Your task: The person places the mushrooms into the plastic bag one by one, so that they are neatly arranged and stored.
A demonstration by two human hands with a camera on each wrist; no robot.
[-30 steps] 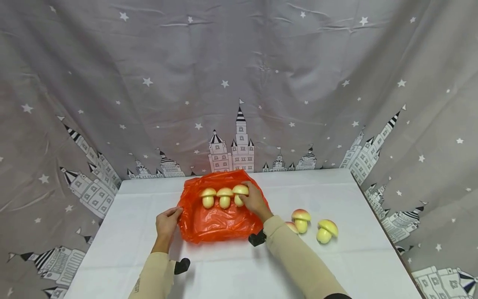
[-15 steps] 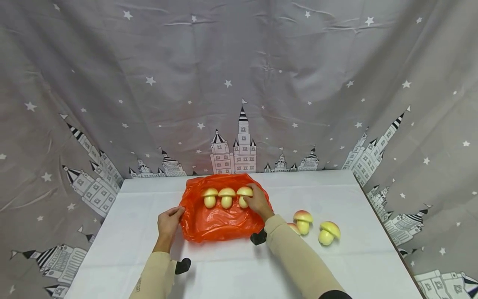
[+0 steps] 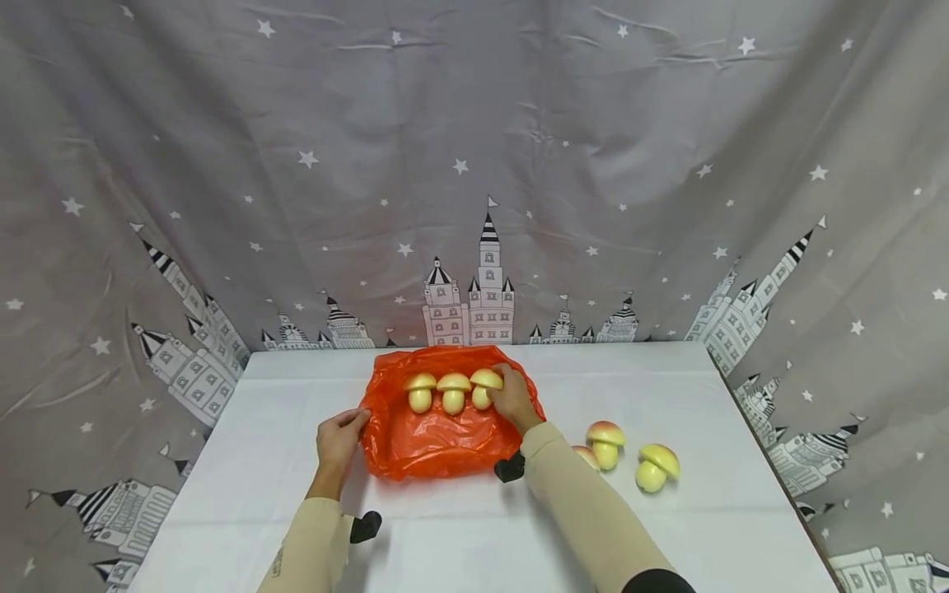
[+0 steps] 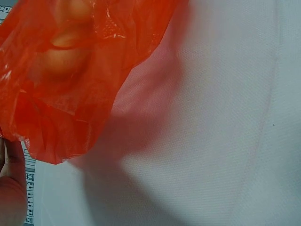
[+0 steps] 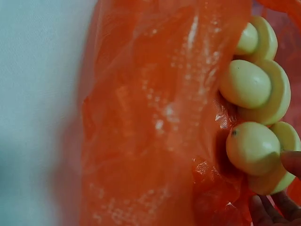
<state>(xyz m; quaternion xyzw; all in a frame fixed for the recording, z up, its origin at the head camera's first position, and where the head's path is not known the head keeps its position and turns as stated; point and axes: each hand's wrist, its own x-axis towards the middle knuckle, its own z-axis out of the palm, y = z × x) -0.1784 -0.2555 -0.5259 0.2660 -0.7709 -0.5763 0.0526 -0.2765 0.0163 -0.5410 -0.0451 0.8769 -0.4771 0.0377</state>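
A red plastic bag (image 3: 437, 457) lies spread with its mouth toward me. Three yellow toy mushrooms stand side by side in it: a left mushroom (image 3: 420, 393), a middle mushroom (image 3: 454, 393) and a right mushroom (image 3: 485, 387). My right hand (image 3: 515, 401) reaches over the bag's right side and holds the right mushroom by its cap; in the right wrist view the thumb (image 5: 292, 162) and fingers are around that cap. My left hand (image 3: 338, 442) pinches the bag's left edge. Through the film, the left wrist view shows a blurred mushroom shape (image 4: 63, 59).
On the white table (image 3: 445, 543), right of the bag, lie an upright red-capped mushroom (image 3: 605, 445), a tilted mushroom (image 3: 656, 468) and one partly hidden mushroom (image 3: 586, 456) behind my right sleeve. A grey curtain (image 3: 630, 165) printed with castles hangs along the back edge.
The right mushroom, held by my right hand, shifted slightly right and then back left toward the row. The bag's far rim sank a little. My left hand keeps its hold.
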